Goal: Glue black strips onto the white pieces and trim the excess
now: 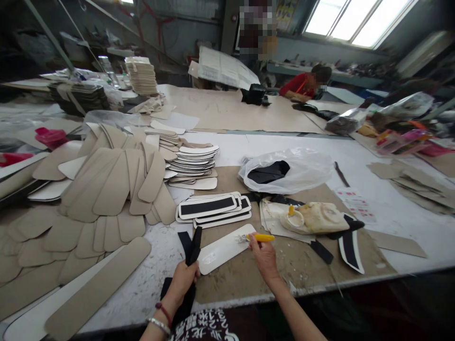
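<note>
In the head view, my right hand (263, 255) grips a yellow-handled brush (263, 237), its whitish head on the far right end of a white rounded panel (227, 250). The panel lies flat on a brown board, with a wet-looking sheen near its left end. My left hand (185, 279) is closed around black fabric strips (194, 246) at the panel's left end, their ends sticking up above the fingers. Just behind lies a small pile of white panels with black strips on them (208, 207). A stained plastic jug (322, 218) lies on its side to the right.
Beige panels (113, 184) spread in overlapping heaps on the left, beside a neat stack (194, 161). A clear plastic bag (302, 170) with black material sits behind the brown board (249, 284). One curved black-and-white panel (351, 251) lies right. A person in red (298, 87) leans over the far table.
</note>
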`<action>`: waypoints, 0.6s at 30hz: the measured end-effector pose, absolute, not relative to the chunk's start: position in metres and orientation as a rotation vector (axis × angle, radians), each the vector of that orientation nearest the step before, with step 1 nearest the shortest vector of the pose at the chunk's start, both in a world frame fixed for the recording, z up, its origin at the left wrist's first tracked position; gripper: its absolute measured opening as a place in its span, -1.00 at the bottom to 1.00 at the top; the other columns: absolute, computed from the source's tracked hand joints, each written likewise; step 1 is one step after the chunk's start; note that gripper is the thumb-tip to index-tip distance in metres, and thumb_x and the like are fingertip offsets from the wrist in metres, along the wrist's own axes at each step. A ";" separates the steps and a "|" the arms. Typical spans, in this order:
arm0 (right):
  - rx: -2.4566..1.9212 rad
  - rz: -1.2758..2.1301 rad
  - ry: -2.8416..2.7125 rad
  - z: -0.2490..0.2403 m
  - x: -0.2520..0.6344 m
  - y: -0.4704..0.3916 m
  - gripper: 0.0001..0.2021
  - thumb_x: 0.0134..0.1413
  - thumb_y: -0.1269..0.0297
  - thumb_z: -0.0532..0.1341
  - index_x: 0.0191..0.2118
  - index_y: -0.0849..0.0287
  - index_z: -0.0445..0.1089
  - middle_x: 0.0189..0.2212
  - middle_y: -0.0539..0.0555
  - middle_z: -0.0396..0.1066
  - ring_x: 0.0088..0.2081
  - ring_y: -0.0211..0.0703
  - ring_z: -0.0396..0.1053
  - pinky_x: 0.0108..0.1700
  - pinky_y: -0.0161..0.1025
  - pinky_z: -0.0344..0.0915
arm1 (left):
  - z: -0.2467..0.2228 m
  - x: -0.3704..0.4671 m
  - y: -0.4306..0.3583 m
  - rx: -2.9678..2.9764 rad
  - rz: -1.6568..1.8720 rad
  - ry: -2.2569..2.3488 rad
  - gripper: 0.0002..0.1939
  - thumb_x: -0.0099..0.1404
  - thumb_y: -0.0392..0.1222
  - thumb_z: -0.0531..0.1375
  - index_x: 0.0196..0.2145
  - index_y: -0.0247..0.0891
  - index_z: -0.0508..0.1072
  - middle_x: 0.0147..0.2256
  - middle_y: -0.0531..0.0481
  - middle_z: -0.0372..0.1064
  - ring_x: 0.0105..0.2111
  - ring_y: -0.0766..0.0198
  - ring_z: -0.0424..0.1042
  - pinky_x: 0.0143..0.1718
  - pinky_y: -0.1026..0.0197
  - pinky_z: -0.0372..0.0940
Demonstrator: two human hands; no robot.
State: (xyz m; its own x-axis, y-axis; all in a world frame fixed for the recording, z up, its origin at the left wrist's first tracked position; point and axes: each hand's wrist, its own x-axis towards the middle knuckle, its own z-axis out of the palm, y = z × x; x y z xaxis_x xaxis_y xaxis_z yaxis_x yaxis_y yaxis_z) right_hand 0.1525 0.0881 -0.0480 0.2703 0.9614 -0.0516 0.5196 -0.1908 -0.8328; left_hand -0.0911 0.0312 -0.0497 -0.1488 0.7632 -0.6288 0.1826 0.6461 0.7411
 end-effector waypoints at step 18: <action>-1.535 0.426 -1.809 -0.040 0.163 0.075 -0.83 0.12 0.24 0.07 -0.24 0.18 0.33 -0.32 0.14 0.32 -0.22 -0.12 0.31 -0.14 -0.13 0.28 | -0.054 -0.088 0.030 0.810 0.596 1.718 -0.61 0.00 0.06 0.01 -0.76 -0.26 0.28 -0.78 0.04 0.14 -0.66 0.27 0.17 -0.51 0.21 0.05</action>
